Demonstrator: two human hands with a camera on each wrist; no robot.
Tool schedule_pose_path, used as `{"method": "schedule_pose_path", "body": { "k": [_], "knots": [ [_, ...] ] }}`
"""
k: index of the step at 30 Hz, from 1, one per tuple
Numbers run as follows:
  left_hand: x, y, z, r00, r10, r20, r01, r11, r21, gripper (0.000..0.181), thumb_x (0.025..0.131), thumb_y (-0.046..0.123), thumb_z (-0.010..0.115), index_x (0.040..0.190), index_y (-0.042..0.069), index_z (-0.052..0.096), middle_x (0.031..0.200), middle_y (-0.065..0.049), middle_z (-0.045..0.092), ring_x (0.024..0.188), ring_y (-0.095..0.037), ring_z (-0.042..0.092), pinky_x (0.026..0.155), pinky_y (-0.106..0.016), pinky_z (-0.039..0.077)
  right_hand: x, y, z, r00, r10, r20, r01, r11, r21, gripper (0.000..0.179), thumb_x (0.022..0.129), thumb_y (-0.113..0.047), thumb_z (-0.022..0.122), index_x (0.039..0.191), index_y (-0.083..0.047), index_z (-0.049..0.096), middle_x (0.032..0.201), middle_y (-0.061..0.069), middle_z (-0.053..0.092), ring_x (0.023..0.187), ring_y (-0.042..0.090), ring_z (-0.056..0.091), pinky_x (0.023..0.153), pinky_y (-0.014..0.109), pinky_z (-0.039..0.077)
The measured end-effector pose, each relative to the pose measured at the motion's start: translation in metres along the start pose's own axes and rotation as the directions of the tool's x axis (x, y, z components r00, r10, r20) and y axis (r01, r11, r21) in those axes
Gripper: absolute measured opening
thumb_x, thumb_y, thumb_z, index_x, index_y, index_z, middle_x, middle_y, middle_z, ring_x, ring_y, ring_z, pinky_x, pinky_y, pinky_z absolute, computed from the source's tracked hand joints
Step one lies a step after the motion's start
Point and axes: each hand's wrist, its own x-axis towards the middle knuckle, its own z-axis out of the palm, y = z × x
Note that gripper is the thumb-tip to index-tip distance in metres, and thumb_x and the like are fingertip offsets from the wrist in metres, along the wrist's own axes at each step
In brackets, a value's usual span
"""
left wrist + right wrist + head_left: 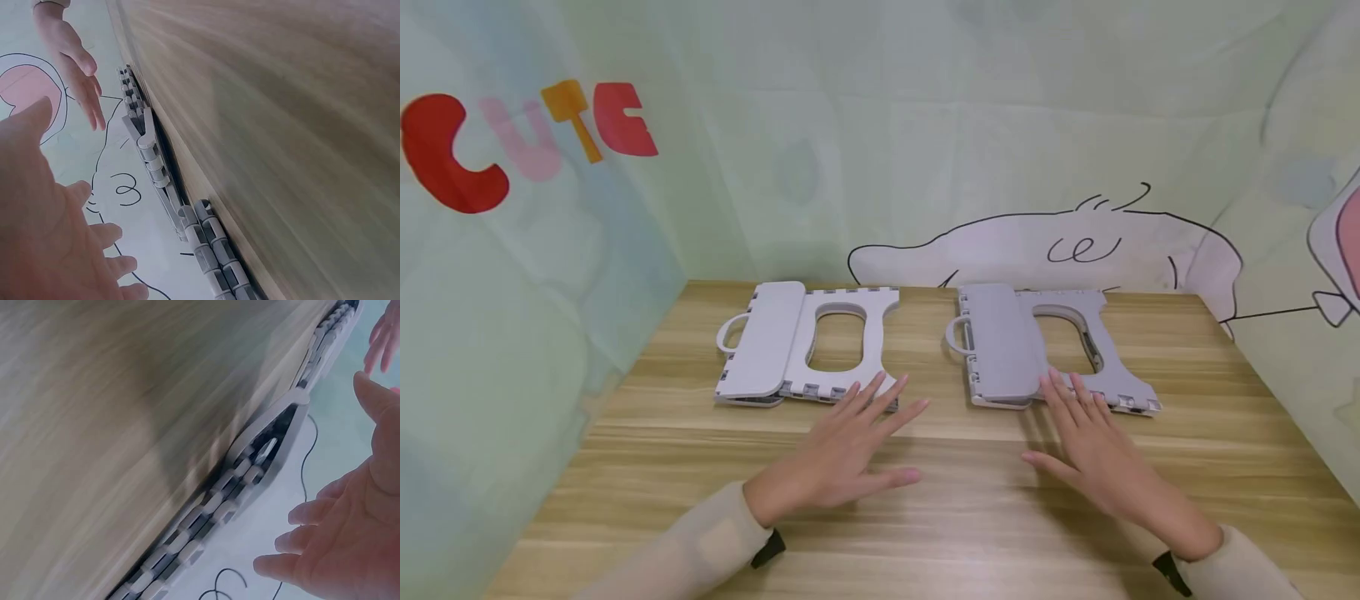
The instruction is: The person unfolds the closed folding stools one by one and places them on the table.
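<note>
Two folded plastic step stools lie flat side by side on the wooden tabletop, a white stool (767, 342) at left and a grey stool (1000, 342) at right. Each has a small loop handle on its left side and a large oval cutout. My left hand (846, 454) is spread above the table, its fingertips overlapping the white stool's near edge in the head view. The right hand (1101, 454), fingers straight, reaches toward the grey stool's near edge. Both wrist views show the palms (44, 225) beside the hinged edges, with nothing held.
Bare wood of the tabletop (955, 533) lies in front of the stools and between them. A printed cloth backdrop (910, 167) stands behind and along both sides of the table, with colourful letters at left and a line-drawn animal at the back.
</note>
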Motion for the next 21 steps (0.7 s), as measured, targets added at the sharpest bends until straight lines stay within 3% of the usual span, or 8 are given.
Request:
{"method": "schedule_pose_path", "body": {
  "k": [11,21],
  "knots": [
    [0.013,0.004,0.002,1.0,0.015,-0.011,-0.016,0.999,-0.028,0.079,0.095,0.074,0.034,0.16,0.036,0.006,0.166,-0.001,-0.002,0.151,-0.026,-0.004,0.12,-0.049,0.008,-0.001,0.026,-0.003,0.994,0.106,0.01,-0.106,0.994,0.009,0.096,0.099,-0.055,0.053,0.157,0.003,0.004,0.162,0.025,0.001,0.147,0.046,-0.002,0.114,0.066,0.005],
    [0.034,0.007,0.005,1.0,0.01,0.002,-0.01,1.0,-0.029,0.082,0.097,0.069,0.037,0.161,0.029,0.006,0.166,-0.002,-0.003,0.151,-0.026,-0.003,0.121,-0.045,0.007,-0.002,0.049,-0.003,0.988,0.152,-0.001,-0.152,0.988,0.011,0.095,0.1,-0.052,0.054,0.155,0.009,0.005,0.158,0.035,0.006,0.145,0.052,0.0,0.113,0.067,0.004]
  ]
}}
